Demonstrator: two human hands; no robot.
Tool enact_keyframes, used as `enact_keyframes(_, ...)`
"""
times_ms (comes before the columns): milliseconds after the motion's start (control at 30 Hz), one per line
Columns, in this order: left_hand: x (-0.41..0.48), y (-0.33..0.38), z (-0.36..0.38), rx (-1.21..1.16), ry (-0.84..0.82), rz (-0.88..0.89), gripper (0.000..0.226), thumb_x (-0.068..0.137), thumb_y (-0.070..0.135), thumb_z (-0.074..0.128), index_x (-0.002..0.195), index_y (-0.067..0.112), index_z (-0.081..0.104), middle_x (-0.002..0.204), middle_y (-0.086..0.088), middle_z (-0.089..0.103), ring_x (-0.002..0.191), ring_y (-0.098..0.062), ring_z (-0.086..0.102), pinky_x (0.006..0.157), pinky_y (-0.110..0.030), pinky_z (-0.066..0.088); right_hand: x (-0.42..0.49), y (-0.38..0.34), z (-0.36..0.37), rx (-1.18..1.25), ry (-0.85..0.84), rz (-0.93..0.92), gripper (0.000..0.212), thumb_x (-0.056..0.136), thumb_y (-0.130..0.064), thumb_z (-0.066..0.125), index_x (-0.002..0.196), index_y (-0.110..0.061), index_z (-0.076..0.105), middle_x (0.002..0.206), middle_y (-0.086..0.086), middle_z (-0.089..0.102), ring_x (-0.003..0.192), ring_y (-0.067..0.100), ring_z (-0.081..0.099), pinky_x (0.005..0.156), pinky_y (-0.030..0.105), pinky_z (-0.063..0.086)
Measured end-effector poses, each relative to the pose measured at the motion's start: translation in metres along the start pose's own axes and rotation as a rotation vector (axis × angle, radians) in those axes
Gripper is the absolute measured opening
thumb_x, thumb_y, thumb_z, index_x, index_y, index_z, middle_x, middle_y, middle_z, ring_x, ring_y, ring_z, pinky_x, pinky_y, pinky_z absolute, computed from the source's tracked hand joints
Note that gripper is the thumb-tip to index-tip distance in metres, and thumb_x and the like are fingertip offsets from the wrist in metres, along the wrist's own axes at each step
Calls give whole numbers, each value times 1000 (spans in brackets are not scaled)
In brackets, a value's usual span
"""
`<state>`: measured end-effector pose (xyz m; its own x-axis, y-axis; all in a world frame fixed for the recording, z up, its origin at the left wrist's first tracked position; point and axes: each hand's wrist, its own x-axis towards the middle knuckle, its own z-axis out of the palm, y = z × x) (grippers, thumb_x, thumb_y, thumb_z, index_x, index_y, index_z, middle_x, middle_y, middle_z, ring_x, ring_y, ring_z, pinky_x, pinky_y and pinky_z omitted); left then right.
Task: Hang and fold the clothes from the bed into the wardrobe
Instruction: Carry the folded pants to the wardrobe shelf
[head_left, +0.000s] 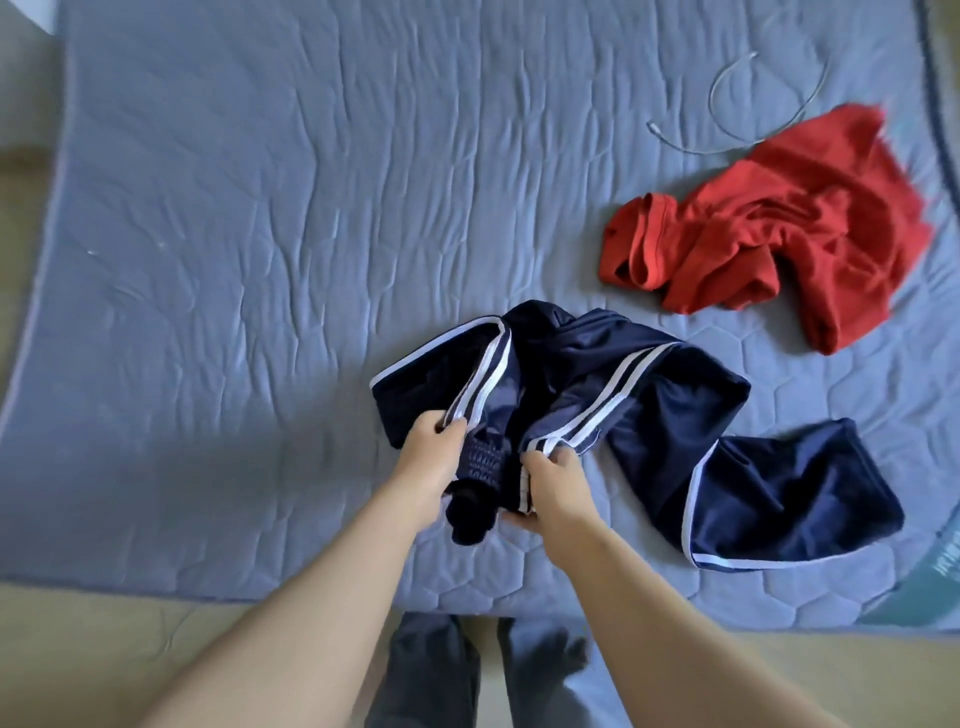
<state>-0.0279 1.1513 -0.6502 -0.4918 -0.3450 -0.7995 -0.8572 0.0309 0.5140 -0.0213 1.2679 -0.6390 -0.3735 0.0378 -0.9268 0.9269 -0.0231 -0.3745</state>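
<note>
Fingers (451, 425) of left hand (428, 460) pinching navy shorts (665, 415) at a white-striped edge; right hand (558, 493) gripping the next striped edge. Shorts lying crumpled near middle of blue bed (234, 260). Red shirt (779, 223) lying far right, white cable (675, 141) beyond it.

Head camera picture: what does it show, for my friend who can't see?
A person's left hand and right hand grip a navy garment with white stripes on a blue quilted bed. A crumpled red garment lies farther right, a thin white cable beyond it.
</note>
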Motion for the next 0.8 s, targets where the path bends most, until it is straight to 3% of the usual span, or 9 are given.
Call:
enact_keyframes(33, -5, 11, -3, -47, 9, 25, 8, 95, 23, 46, 91, 21, 53, 88, -3, 51, 75, -18, 47, 59, -26, 38, -4, -9, 1, 10, 31, -64, 9, 93, -9, 41, 86, -13, 38, 81, 5, 46, 65, 15, 49, 40, 22, 48)
enact_keyframes(100, -32, 43, -23, -134, 25, 84, 27, 93, 26, 52, 120, 28, 50, 109, -1, 53, 91, -21, 54, 67, -30, 46, -35, -38, 4, 75, 95, -207, 8, 91, -10, 47, 96, -12, 41, 89, 8, 47, 71, 17, 52, 43, 24, 52)
enact_keyframes(200, -67, 96, -49, -336, 8, 144, 45, 92, 25, 54, 129, 47, 40, 120, -3, 52, 103, -23, 56, 75, -34, 49, -85, -85, 10, 112, 155, -411, 28, 90, -12, 50, 115, -23, 45, 93, 1, 50, 85, 22, 56, 69, 42, 59)
enact_keyframes(300, -121, 163, -77, -510, -45, 280, 26, 97, 14, 42, 108, 33, 55, 78, -2, 51, 70, -12, 48, 57, -25, 41, -151, -141, 18, 187, 105, -573, 23, 92, -7, 41, 95, -22, 58, 71, 2, 48, 68, 18, 53, 75, 47, 57)
enact_keyframes(367, -158, 202, -95, -563, -74, 372, 28, 98, 9, 38, 91, 23, 61, 55, 2, 41, 56, -10, 38, 53, -22, 36, -195, -176, 21, 241, 46, -659, 30, 92, -1, 37, 82, -17, 60, 62, 3, 45, 59, 14, 45, 72, 44, 58)
enact_keyframes(433, -190, 239, -115, -710, -127, 437, 30, 98, 7, 37, 82, 19, 60, 46, 5, 42, 51, -8, 40, 54, -22, 38, -240, -208, 20, 303, 7, -757, 28, 91, 2, 37, 83, -10, 61, 59, 3, 47, 59, 13, 46, 72, 41, 57)
enact_keyframes(567, -267, 296, -156, -1017, -295, 542, 20, 95, 7, 44, 84, 11, 60, 73, -5, 63, 65, -16, 60, 63, -29, 51, -335, -254, 8, 386, -80, -940, 31, 89, 2, 37, 78, -15, 62, 69, 5, 60, 65, 17, 58, 60, 27, 53)
enact_keyframes(700, -320, 328, -185, -904, -326, 782, 31, 95, 5, 33, 117, 11, 54, 110, -11, 63, 95, -19, 63, 81, -33, 49, -395, -278, -3, 393, -95, -1101, 33, 88, 0, 34, 90, -15, 63, 91, 6, 68, 71, 18, 69, 64, 25, 52)
enact_keyframes(800, -368, 354, -205, -673, -226, 1037, 41, 88, -7, 34, 116, 15, 54, 106, -3, 64, 100, -13, 61, 86, -30, 48, -441, -296, -7, 294, -12, -1308, 31, 86, 2, 39, 103, -11, 61, 92, 3, 68, 78, 13, 70, 66, 23, 52)
